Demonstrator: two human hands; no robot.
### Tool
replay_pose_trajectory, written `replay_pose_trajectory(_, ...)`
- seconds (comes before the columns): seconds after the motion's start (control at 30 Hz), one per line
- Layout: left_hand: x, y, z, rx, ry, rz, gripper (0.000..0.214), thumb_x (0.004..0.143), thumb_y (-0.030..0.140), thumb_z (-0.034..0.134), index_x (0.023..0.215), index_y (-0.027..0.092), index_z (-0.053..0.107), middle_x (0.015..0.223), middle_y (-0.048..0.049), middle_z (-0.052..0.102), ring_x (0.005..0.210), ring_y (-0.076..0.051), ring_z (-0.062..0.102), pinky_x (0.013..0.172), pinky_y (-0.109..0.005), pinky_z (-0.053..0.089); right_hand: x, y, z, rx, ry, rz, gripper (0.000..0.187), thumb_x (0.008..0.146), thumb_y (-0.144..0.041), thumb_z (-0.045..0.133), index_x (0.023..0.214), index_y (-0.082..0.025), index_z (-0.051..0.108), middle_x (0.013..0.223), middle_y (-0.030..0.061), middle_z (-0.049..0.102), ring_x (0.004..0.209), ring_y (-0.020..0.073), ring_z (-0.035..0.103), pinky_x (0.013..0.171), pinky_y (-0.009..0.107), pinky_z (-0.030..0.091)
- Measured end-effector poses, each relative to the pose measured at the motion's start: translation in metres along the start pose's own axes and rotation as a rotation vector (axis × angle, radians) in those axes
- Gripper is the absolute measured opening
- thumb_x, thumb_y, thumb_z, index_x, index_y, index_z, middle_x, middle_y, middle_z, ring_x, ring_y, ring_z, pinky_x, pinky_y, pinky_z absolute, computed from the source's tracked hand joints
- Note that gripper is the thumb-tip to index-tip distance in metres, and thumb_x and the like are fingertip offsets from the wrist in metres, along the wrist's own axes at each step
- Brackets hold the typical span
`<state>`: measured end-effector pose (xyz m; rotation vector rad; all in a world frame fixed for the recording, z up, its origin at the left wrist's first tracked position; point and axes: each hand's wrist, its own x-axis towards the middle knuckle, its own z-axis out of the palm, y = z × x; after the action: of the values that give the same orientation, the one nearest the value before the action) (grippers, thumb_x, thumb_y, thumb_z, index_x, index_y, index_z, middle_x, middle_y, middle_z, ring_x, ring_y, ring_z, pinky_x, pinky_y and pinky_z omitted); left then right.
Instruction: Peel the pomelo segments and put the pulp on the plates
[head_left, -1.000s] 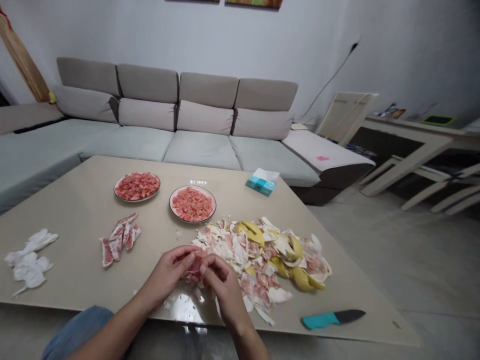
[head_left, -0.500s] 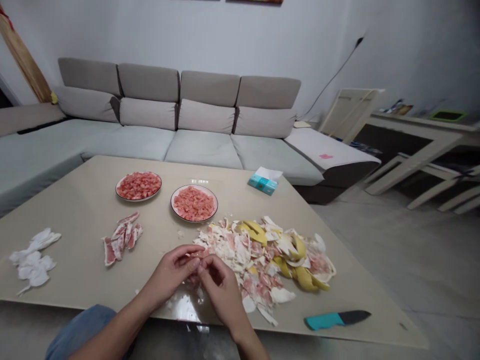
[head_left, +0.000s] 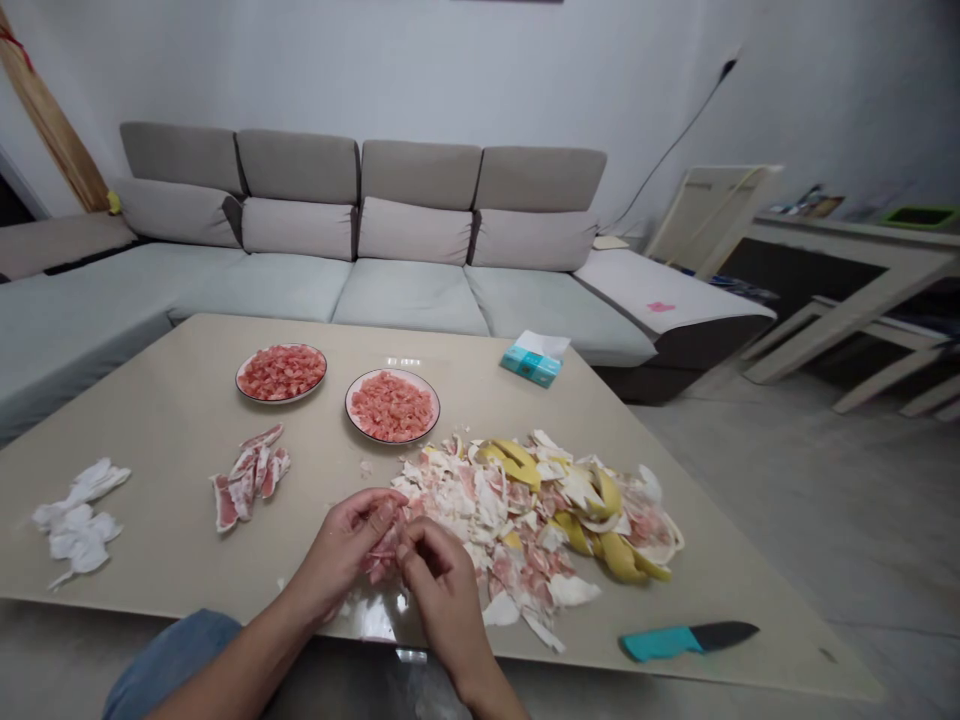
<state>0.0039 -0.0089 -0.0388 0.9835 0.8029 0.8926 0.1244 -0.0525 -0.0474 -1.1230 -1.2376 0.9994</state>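
A pinkish pomelo segment (head_left: 384, 553) is pinched in my left hand (head_left: 346, 545), close to the table's front edge. My right hand (head_left: 442, 580) meets it from the right, thumb and forefinger pressed together at the segment's side; whether a shred lies between them is too small to see. Just beyond my hands spreads a heap of white pith and membrane (head_left: 480, 500) with yellow pomelo rind (head_left: 622, 555). Two plates hold loose pink pulp, the nearer plate (head_left: 360, 428) and the farther-left plate (head_left: 251, 396). Several whole pomelo segments (head_left: 251, 475) lie to the left.
On the table (head_left: 172, 420), a knife (head_left: 690, 640) with a teal handle lies at the front right. A tissue pack (head_left: 534, 362) sits at the back right, crumpled tissues (head_left: 81, 520) at the left. A grey sofa (head_left: 409, 290) stands behind.
My fingers have drawn slightly apart, and more of the pink segment shows between my hands. The whole view has shifted a little; the plates and peel heap stay in place on the table.
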Motion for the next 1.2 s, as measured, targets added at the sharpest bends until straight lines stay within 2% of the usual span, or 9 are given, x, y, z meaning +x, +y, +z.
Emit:
replay_pose_trajectory(0.17,0.001,0.003,-0.001,-0.051,0.042,-0.020,0.036,0.081,0.043,0.065,0.102,0.014,0.063,0.082,-0.0014,0.058,0.046,-0.003,0.040,0.037,-0.014,0.029,-0.006,0.006,0.004,-0.152,0.032,-0.086,0.018,0.083,-0.017,0.048,0.065,-0.020,0.050,0.064,-0.0017,0.054,0.062,0.0138,0.049,0.058,0.023,0.037)
replay_pose_trajectory(0.37,0.006,-0.001,-0.008,-0.050,0.105,-0.039,0.039,0.079,0.046,0.065,0.102,0.015,0.063,0.078,-0.0003,0.057,0.044,-0.002,0.037,0.038,-0.015,0.022,-0.018,0.017,0.015,-0.428,0.003,-0.320,0.015,0.083,-0.013,0.045,0.072,-0.019,0.052,0.065,-0.0008,0.051,0.059,0.0135,0.049,0.056,0.024,0.035)
replay_pose_trajectory(0.47,0.011,0.001,-0.013,-0.062,0.152,-0.006,0.039,0.078,0.046,0.067,0.100,0.014,0.064,0.076,0.0000,0.057,0.051,-0.005,0.043,0.045,-0.016,0.030,-0.013,0.019,0.019,-0.500,-0.093,-0.410,0.011,0.080,-0.012,0.046,0.073,-0.019,0.052,0.065,-0.0007,0.052,0.057,0.0130,0.049,0.054,0.023,0.035)
replay_pose_trajectory(0.6,0.015,0.012,-0.022,-0.013,0.164,-0.018,0.043,0.079,0.050,0.063,0.106,0.016,0.062,0.081,-0.0003,0.057,0.054,-0.007,0.043,0.047,-0.018,0.031,0.016,0.009,0.006,-0.594,-0.240,-0.326,0.023,0.081,-0.021,0.058,0.059,-0.019,0.051,0.054,-0.0030,0.051,0.049,0.0111,0.046,0.049,0.023,0.030)
replay_pose_trajectory(0.7,0.016,0.019,-0.027,0.111,0.126,-0.036,0.045,0.080,0.045,0.064,0.115,0.017,0.058,0.088,-0.0024,0.060,0.062,-0.010,0.050,0.054,-0.020,0.037,0.043,-0.001,-0.013,-0.572,-0.117,-0.191,0.039,0.087,-0.029,0.056,0.051,-0.019,0.048,0.049,-0.0032,0.048,0.047,0.0110,0.045,0.048,0.023,0.031)
replay_pose_trajectory(0.77,0.018,0.019,-0.028,0.176,0.097,-0.062,0.048,0.079,0.041,0.066,0.120,0.019,0.055,0.091,-0.0035,0.062,0.071,-0.013,0.055,0.063,-0.023,0.041,0.057,-0.002,-0.022,-0.492,-0.044,-0.157,0.026,0.090,-0.026,0.052,0.066,-0.019,0.058,0.063,0.0001,0.058,0.059,0.0138,0.053,0.056,0.024,0.039)
replay_pose_trajectory(0.83,0.021,0.016,-0.026,0.186,0.079,-0.074,0.045,0.079,0.036,0.066,0.119,0.020,0.053,0.090,-0.0029,0.063,0.075,-0.015,0.057,0.067,-0.024,0.043,0.065,0.001,-0.026,-0.404,-0.074,-0.163,0.013,0.091,-0.022,0.051,0.091,-0.021,0.064,0.085,0.0038,0.064,0.077,0.0166,0.059,0.069,0.026,0.045)
replay_pose_trajectory(0.93,0.027,0.012,-0.018,0.164,0.073,-0.063,0.028,0.080,0.027,0.064,0.105,0.020,0.054,0.084,-0.0005,0.062,0.076,-0.014,0.058,0.069,-0.025,0.044,0.069,0.008,-0.027,-0.327,-0.166,-0.169,0.024,0.087,-0.019,0.058,0.110,-0.025,0.063,0.102,0.0055,0.063,0.092,0.0190,0.058,0.081,0.031,0.046)
replay_pose_trajectory(1.2,0.037,0.021,-0.007,0.272,0.032,-0.106,0.014,0.076,0.019,0.062,0.090,0.017,0.058,0.079,0.0008,0.062,0.076,-0.015,0.057,0.066,-0.022,0.042,0.068,0.013,-0.036,-0.218,-0.066,-0.055,0.008,0.085,-0.023,0.062,0.084,-0.023,0.070,0.091,0.0049,0.065,0.091,0.0200,0.060,0.082,0.032,0.047)
